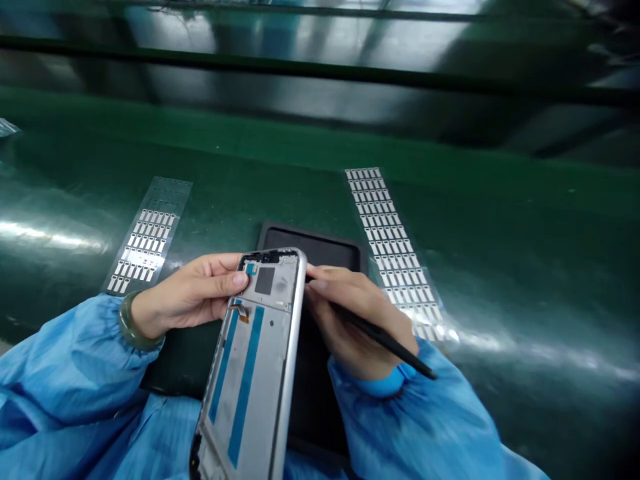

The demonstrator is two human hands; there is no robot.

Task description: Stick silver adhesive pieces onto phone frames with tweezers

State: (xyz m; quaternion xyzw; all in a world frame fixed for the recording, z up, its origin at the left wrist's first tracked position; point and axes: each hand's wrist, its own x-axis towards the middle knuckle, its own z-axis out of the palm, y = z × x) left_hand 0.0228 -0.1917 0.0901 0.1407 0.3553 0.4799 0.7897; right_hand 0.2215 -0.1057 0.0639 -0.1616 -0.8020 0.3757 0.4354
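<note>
Green bench [525, 247]; phone frame [270, 373] tilted above near edge, left hand [203, 287] pinching it, right hand [365, 307] pinching black tool [393, 343]. Loose thumb grip could drop it; hidden tool tip might scratch.

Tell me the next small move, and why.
Perhaps turn the phone frame slightly with the left hand, which grips its upper left edge, to expose the right side: the right hand holds a slim black tool, pen-like, by that side, and the tool's tip is hidden from view.
</note>
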